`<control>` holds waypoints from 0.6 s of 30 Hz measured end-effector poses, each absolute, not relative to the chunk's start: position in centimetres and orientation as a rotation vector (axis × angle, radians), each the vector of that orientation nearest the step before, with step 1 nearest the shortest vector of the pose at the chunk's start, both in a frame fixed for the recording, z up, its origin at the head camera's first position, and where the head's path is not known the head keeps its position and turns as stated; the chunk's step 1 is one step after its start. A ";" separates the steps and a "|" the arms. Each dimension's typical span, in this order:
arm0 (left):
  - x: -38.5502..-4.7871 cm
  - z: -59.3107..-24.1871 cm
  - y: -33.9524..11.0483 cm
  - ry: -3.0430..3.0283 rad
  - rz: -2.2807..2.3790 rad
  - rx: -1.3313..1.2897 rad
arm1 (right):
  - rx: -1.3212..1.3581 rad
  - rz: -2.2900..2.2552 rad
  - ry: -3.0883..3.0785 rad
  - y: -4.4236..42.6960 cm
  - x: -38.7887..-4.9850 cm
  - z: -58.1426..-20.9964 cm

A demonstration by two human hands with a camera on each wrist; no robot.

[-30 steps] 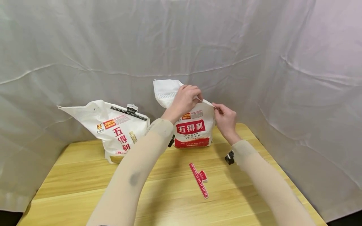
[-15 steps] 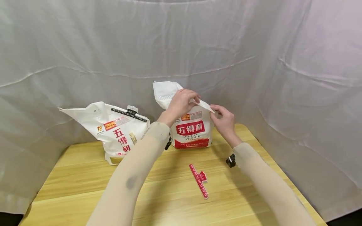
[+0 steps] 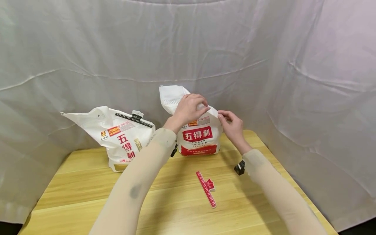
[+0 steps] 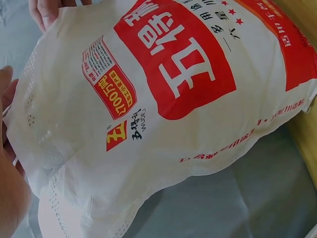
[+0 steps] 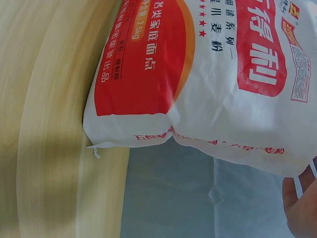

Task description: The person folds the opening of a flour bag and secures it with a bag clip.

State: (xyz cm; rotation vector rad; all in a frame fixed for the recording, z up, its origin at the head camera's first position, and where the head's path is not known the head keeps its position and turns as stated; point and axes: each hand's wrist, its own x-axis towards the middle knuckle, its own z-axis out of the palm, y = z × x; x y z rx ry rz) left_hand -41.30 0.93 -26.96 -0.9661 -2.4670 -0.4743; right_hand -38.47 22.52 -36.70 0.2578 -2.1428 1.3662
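Note:
A white flour bag with red printing stands upright at the back of the table. My left hand grips its folded top edge, fingers over the top and thumb in front. The bag's white top flap sticks up to the left of that hand. At the bag's upper right corner, my right hand pinches the edge between thumb and fingers. In the left wrist view the left hand shows only partly, at the left border. The right wrist view catches a bit of the right hand at the bag's edge.
A second flour bag, closed with a black sealing clip, leans at the left. A red sealing clip lies on the wooden table in front. Grey cloth hangs behind and at the sides.
The top edge of the bag has been folded down and now lies closer to its front. My right hand has shifted slightly left and down, my left hand slightly down.

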 end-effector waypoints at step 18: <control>-41.3 -26.6 0.9 -2.514 -0.354 -0.863 | 0.267 1.414 -2.205 22.6 -38.8 -35.9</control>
